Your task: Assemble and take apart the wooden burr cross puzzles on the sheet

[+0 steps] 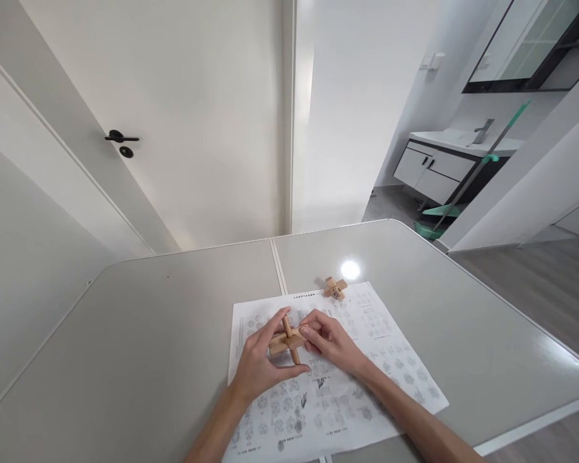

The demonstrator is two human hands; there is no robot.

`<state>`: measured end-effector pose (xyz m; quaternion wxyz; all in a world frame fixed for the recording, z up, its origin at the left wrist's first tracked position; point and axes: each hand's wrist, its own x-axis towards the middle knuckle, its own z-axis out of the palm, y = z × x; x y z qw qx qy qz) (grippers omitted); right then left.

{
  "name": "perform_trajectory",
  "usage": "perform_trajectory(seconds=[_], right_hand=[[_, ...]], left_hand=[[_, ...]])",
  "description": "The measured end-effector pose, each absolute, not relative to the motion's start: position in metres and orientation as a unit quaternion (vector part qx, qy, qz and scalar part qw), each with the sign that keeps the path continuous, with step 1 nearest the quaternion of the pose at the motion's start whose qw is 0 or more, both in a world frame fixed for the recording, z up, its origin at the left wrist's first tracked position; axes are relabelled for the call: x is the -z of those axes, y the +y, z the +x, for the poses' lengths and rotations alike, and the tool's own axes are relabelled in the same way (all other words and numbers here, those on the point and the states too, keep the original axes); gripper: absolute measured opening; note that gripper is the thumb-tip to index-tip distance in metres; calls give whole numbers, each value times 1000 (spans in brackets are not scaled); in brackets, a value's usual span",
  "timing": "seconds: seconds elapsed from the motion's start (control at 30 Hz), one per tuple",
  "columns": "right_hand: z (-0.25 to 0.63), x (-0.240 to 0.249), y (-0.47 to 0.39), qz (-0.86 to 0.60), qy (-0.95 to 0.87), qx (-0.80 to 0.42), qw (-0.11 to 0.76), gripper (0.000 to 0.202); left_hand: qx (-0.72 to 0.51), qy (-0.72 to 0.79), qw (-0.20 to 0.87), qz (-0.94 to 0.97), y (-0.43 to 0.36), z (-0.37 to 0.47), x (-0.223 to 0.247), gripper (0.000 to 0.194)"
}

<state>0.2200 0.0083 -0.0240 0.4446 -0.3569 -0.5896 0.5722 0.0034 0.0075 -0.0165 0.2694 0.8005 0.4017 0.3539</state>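
Between my hands is a wooden burr puzzle [288, 341] made of crossing bars, held just over a printed sheet [367, 444]. My left hand [259, 360] curves around its left side, the forefinger near the top of the upright bar and the thumb stretched below its lower end. With thumb and fingers pinched, my right hand [331, 342] grips the right end of the puzzle. Parts of the wooden bars are hidden behind my fingers. A second wooden puzzle [335, 288], also of crossed pieces, rests at the far edge of the sheet.
The sheet lies on a grey table [125, 360] with a white rim and a seam across it. Beyond stands a pale door [197, 116] with a black handle [120, 137]. At the right are a sink cabinet [434, 168] and a green broom and dustpan [444, 211].
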Motion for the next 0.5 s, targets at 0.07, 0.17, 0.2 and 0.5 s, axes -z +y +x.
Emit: perform_trajectory(seconds=[0.07, 0.17, 0.2, 0.5], right_hand=[[220, 24, 8, -358, -588, -573, 445, 34], [220, 23, 8, -356, -584, -576, 447, 33], [220, 23, 8, -359, -582, -575, 449, 33], [219, 30, 5, -415, -643, -443, 467, 28]], left_hand=[[-352, 406, 284, 794, 7, 3, 15, 109], [-341, 417, 316, 781, 9, 3, 12, 108], [-338, 422, 328, 775, 9, 3, 11, 108], [-364, 431, 507, 651, 20, 0, 22, 101]])
